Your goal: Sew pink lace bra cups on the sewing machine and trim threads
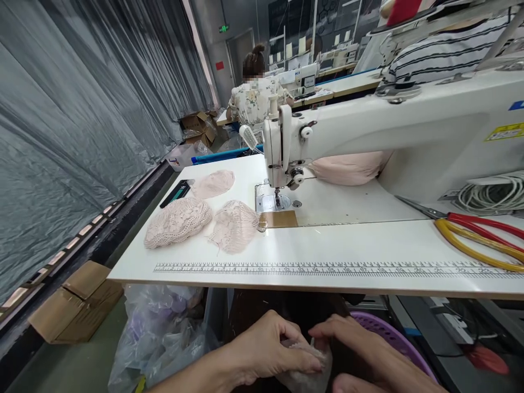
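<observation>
Below the table's front edge, my left hand [278, 346] pinches a pale, thin fabric piece [305, 377] between thumb and fingers. My right hand [356, 349] is at the right side of the same piece, its fingertips curled against the upper edge. The lower part of the fabric is cut off by the picture's edge. On the white table lie a gathered lace piece [234, 226], a thicker pile of pink lace cups [178, 221] and a smooth pink fabric oval [213, 184]. Nothing shows under the presser foot of the sewing machine [282, 147].
Red-and-yellow handled scissors [478, 229] lie at the right. A black-and-green tool [178, 192] is at the table's left edge. Pink fabric [347, 166] sits behind the machine arm. Plastic bags [159, 333], a cardboard box [76, 303] and a purple basket [393, 341] are below. Another person [256, 98] sits ahead.
</observation>
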`<state>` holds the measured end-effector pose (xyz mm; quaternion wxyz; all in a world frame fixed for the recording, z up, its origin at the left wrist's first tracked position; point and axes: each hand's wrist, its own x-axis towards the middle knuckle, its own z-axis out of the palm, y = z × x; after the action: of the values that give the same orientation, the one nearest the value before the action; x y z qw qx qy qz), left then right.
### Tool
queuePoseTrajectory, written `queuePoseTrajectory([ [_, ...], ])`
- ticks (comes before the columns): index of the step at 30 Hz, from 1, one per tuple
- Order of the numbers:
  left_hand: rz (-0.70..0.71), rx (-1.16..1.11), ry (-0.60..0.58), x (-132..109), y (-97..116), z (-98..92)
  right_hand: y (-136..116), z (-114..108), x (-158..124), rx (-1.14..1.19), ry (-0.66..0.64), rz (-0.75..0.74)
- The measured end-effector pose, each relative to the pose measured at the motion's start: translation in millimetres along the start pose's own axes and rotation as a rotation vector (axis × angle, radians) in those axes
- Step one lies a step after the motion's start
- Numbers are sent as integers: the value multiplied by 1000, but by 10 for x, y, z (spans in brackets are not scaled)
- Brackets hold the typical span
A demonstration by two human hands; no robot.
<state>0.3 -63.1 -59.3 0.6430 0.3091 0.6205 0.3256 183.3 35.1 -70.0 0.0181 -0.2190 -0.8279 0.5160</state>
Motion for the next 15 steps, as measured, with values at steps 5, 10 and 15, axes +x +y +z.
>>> queuePoseTrajectory([
  [5,134,91,-77,-84,-42,-87,-94,65,161,58,-87,42],
  [10,198,78,-127,-69,-84,-119,50,76,156,206,-176,71],
  [15,113,52,-44,-63,-69,-95,-21,28,223,337,-204,74],
])
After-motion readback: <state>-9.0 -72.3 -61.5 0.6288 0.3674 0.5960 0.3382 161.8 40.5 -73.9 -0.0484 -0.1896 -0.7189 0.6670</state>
